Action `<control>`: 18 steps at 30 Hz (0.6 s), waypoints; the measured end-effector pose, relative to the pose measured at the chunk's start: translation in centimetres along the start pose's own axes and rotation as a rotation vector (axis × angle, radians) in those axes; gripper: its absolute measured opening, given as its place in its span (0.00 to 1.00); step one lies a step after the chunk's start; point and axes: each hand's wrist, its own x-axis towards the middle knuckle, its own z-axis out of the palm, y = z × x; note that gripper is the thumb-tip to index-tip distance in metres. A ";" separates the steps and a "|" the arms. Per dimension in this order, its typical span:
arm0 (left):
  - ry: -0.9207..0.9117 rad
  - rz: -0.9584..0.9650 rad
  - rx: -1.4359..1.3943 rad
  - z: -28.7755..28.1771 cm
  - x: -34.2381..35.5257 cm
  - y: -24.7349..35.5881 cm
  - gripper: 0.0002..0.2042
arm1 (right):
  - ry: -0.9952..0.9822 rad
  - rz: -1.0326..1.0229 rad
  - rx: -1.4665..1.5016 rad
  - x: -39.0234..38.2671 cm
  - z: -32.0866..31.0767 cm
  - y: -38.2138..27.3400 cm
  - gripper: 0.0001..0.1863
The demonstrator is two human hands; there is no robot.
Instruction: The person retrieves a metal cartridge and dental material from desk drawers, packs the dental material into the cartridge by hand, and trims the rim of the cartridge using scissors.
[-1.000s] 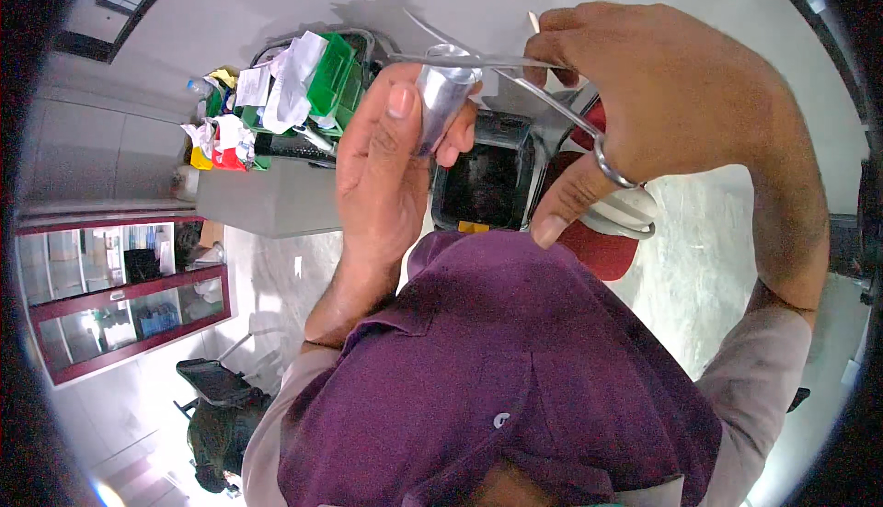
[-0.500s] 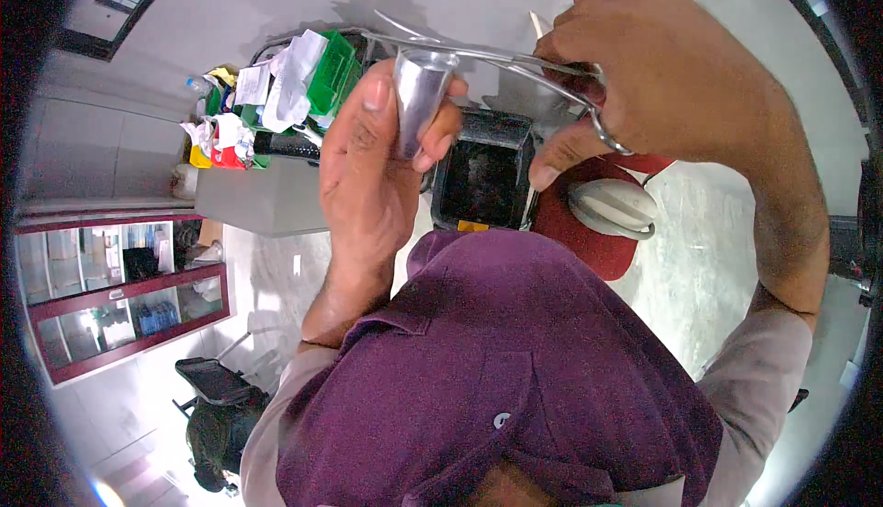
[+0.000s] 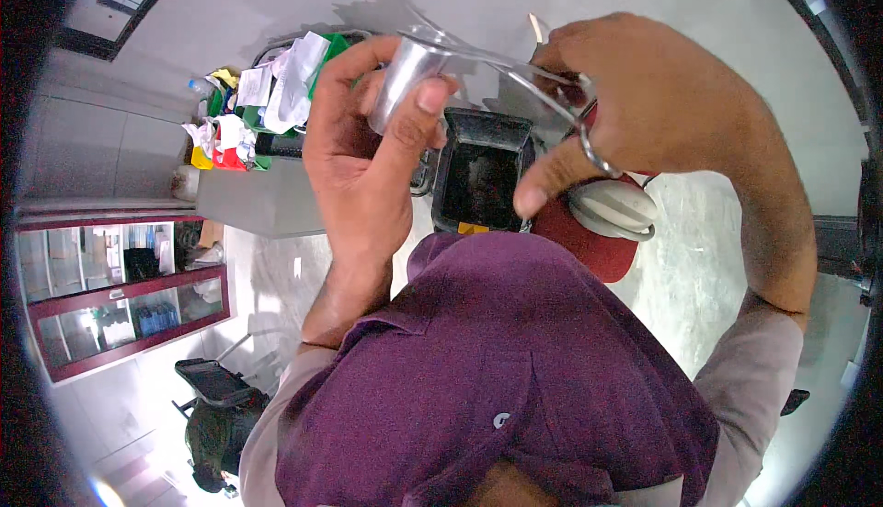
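Held up before my chest, my left hand is closed around a shiny metal tube or slim cup. The tube leans, its upper end toward the right. My right hand grips metal scissors, with a thumb and fingers at the handle rings. Their slightly parted blades lie across the tube's upper rim. Whether an edge bites into the metal cannot be made out. My right thumb points down toward the left, apart from the tube.
Beneath my hands stands a black open tray or bin. To its right is a dark red object with a pale oval part. At the left, papers and coloured bins sit over a grey block. A red-framed cabinet and a black chair lie farther left.
My left hand has turned the tube, tilting its top rightward, and the thumb now lies on its right side. My right hand has dropped slightly, and the blade tips have shifted right.
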 end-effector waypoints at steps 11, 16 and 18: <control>-0.051 0.030 0.027 -0.3 -0.9 0.1 0.17 | -0.042 -0.046 -0.015 0.2 0.3 -0.3 0.45; -0.085 0.059 -0.018 -0.5 -0.8 -0.1 0.17 | 0.017 -0.118 -0.085 0.2 0.8 -0.2 0.43; -0.078 0.054 -0.018 -0.5 -0.9 0.2 0.17 | 0.045 -0.129 -0.125 0.2 0.9 -0.1 0.42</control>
